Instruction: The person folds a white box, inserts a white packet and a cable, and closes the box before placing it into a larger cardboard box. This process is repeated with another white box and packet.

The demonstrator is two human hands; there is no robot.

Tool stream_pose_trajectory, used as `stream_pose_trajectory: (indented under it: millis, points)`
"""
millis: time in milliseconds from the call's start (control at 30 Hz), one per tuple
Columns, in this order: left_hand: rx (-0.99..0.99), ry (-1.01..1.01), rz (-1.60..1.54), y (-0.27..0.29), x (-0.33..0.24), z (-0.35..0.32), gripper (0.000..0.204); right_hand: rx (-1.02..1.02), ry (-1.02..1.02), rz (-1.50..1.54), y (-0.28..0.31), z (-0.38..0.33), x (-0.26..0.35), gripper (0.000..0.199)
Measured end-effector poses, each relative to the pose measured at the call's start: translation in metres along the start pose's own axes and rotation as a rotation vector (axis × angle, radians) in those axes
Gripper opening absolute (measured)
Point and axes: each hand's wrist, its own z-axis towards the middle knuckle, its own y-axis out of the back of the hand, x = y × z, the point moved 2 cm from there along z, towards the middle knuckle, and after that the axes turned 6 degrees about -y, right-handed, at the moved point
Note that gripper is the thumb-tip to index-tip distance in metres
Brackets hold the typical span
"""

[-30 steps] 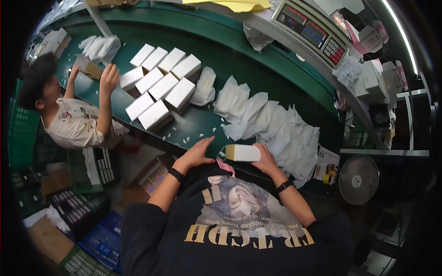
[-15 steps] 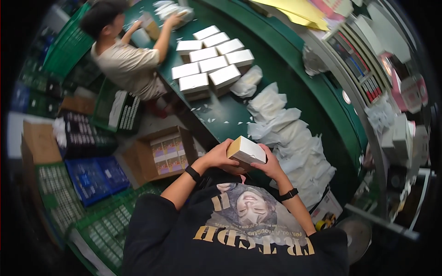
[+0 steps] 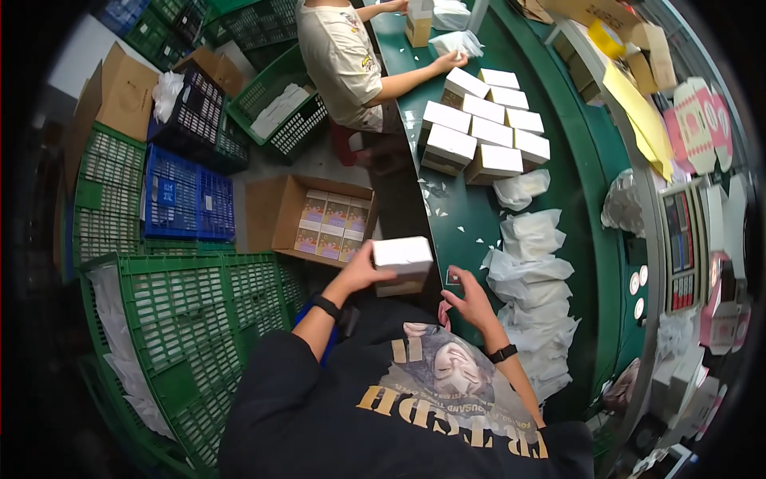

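A white-topped carton [image 3: 403, 255] with tan sides is gripped at its left side by my left hand [image 3: 361, 270], above the near edge of the green table. My right hand [image 3: 471, 305] is apart from it, fingers spread, holding nothing, beside the row of white plastic-wrapped bundles [image 3: 531, 275]. Left of the carton, an open cardboard box [image 3: 286, 219] contains several small printed packs [image 3: 333, 215]. Farther up the table stands a block of similar white-topped cartons [image 3: 479, 128].
A co-worker [image 3: 339, 60] stands at the table's far left, one hand on a white plastic bag [image 3: 459, 45]. Green crates [image 3: 187, 335] and a blue crate [image 3: 187, 191] fill the left. Paper scraps lie on the table [image 3: 447, 319]. A shelf with a keypad device [image 3: 685, 247] borders the right.
My right hand has let go of the carton and moved away to its right. The left hand alone now holds it. The view has turned, shifting the co-worker and cartons rightward in the picture.
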Motion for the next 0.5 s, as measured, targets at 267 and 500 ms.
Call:
stream_pose_trajectory:
  millis: [267,500]
  points:
    - [-0.666,0.208,-0.465,0.139,0.135,0.013,0.058,0.246,-0.267,-0.216,-0.006,0.007,-0.06,0.04]
    - [-0.464,0.532,-0.08,0.202,0.281,0.08,0.066,0.151,-0.431,-0.334,-0.017,0.104,-0.074,0.031]
